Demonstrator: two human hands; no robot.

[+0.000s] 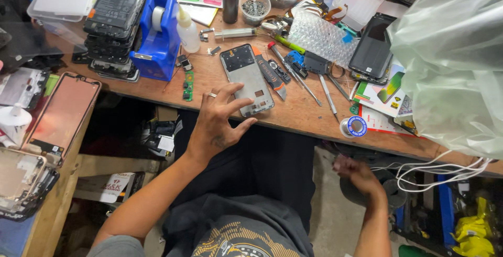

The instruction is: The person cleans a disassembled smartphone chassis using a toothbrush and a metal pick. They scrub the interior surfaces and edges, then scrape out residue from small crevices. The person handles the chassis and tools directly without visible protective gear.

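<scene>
The fingers (237,90) of the left hand (217,123) are spread wide and lie flat against the lower left part of a phone mid-frame (246,77); they press on it rather than close around it, and nothing is gripped. A ring sits on one finger. The right hand (359,176) is below the tabletop (301,113) edge, well apart from the frame, loosely curled; whether it holds anything cannot be told, as it is blurred.

The phone mid-frame lies face-up near the front edge of the tabletop, just beside an orange-and-black pry tool (270,73) on its right and a small green circuit board (188,85) on its left. Screwdrivers (296,73) lie further right, with a solder spool (356,126) near the edge. A blue tape dispenser (160,39) and a stack of phones (115,24) stand to the left rear.

Handling judgement: the mid-frame is probably light, thin and rigid along its rim but liable to bend or twist across its open centre. Its flat metal surface is likely smooth and slides easily on wood, so downward pressure holds it steady. The best hold is by the two long side rails, pinched between thumb and fingers, avoiding the cut-outs and any exposed contacts. Proximity to the tabletop edge means a careless push could send it off.
</scene>
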